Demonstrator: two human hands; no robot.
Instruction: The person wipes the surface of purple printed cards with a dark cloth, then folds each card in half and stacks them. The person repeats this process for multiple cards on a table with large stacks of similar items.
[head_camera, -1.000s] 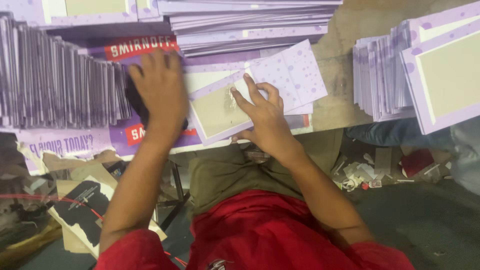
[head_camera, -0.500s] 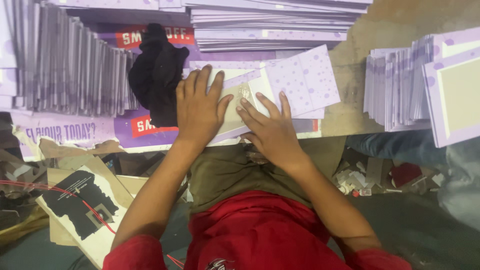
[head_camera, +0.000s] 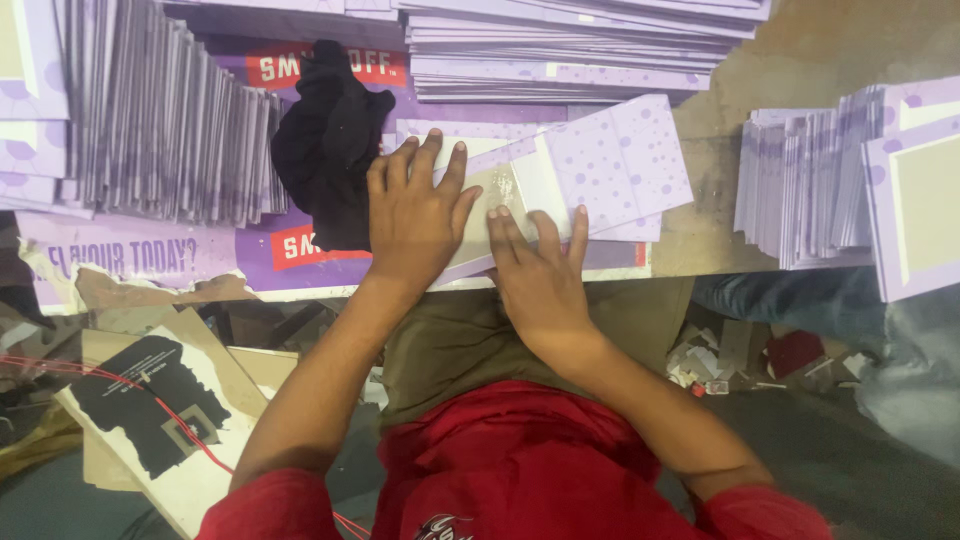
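A flat purple dotted card piece (head_camera: 610, 160) lies on the table in front of me, with a grey-beige panel (head_camera: 495, 190) partly showing between my hands. My left hand (head_camera: 415, 215) lies flat on the left part of that piece, fingers spread. Flat beside it, my right hand (head_camera: 540, 265) presses the lower middle of the piece with its fingers extended. A black cloth (head_camera: 330, 140) sits bunched just left of my left hand, apart from it.
Upright rows of purple cards (head_camera: 150, 120) stand at the left, a flat stack (head_camera: 570, 50) at the back, and another upright batch (head_camera: 810, 180) at the right. A purple printed sheet (head_camera: 150, 255) covers the table edge. Scraps and torn cardboard (head_camera: 150, 410) lie on the floor.
My left hand left the black cloth and came right onto the card piece. My right hand slid down and flattened on it. The cloth now lies uncovered.
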